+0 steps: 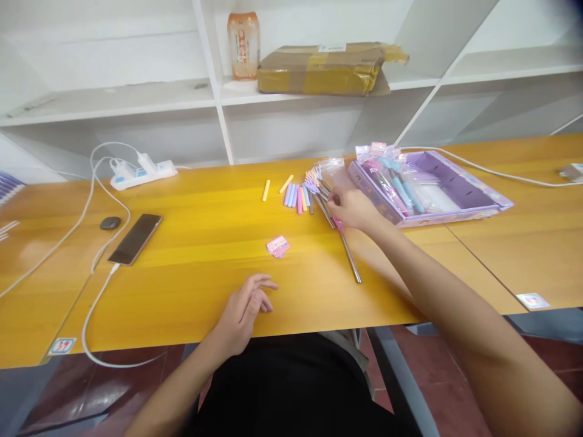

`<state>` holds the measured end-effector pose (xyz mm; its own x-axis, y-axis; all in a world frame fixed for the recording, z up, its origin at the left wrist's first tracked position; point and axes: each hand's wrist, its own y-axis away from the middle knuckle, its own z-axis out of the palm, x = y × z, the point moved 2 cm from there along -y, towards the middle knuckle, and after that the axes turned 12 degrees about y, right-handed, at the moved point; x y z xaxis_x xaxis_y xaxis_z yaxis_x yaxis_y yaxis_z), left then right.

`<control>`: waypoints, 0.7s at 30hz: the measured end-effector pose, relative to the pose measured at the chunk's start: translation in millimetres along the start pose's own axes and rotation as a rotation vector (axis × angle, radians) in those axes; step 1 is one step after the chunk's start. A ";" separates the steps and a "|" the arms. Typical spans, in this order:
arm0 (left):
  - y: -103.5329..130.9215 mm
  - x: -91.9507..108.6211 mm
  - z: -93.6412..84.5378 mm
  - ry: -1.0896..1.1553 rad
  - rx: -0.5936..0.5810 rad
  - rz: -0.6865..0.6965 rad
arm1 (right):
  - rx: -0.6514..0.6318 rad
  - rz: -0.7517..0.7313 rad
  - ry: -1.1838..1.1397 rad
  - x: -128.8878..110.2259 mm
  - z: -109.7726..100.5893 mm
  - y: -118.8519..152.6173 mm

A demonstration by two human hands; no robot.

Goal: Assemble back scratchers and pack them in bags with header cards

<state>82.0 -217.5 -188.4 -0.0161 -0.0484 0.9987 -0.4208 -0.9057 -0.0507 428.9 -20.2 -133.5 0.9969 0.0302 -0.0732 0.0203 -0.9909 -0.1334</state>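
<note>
My right hand (350,208) is closed, fingers pinched on the pink end of a thin metal rod (350,256), which slants down toward the table's front edge. Beside those fingers lies a pile of small pastel claw-shaped heads (313,177) with more metal rods (324,212), partly covered by the hand. Left of the pile are several short pastel tubes (292,195) in purple, blue, pink and yellow. My left hand (245,308) rests near the front edge, holding nothing, its fingers loosely stretched apart. Above it is a small stack of pink printed cards (277,246).
A purple tray (478,212) on the right holds bagged pink and blue items (392,185). To the left are a phone (135,240) on a white cable, a black oval object (110,223) and a power strip (143,175). A taped carton (323,70) sits on the shelf.
</note>
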 end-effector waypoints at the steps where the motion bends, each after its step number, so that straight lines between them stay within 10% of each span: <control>1: 0.0 -0.1 -0.2 -0.002 0.000 0.001 | -0.015 0.000 0.028 -5.3 0.8 -5.0; 21: -0.1 1.8 0.4 -0.006 -0.033 0.000 | -0.058 0.103 0.101 13.4 36.5 -66.1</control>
<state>82.4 -217.7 -186.6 -0.0111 -0.0511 0.9986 -0.4505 -0.8913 -0.0506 438.1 50.5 -161.7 0.9964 -0.0827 0.0162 -0.0813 -0.9940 -0.0727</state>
